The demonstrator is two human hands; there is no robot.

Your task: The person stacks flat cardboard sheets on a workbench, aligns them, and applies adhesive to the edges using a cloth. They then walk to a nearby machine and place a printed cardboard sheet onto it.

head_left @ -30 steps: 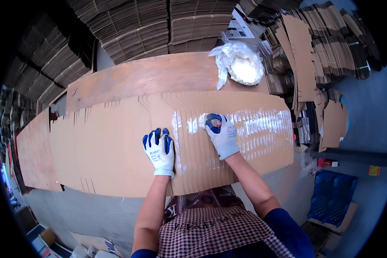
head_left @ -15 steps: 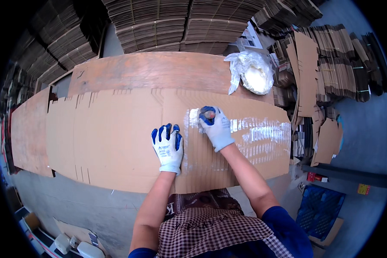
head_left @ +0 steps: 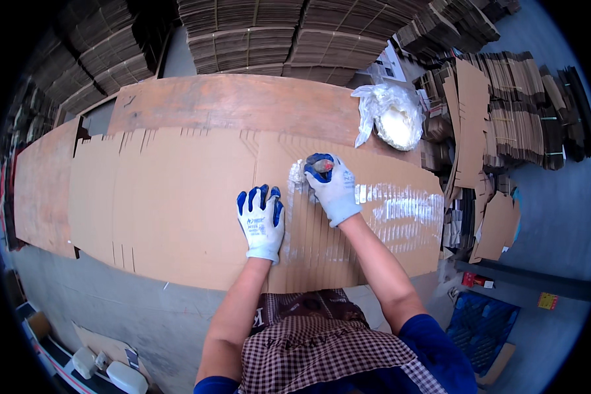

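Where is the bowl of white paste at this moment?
In the head view, the bowl of white paste, lined with a clear plastic bag, sits at the upper right on the wooden table, beyond the right hand and beside the cardboard stacks.

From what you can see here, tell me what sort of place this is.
Probably a cardboard box workshop: stacks of flat cardboard behind the bench, fanned box blanks on it, and a bowl of white paste.
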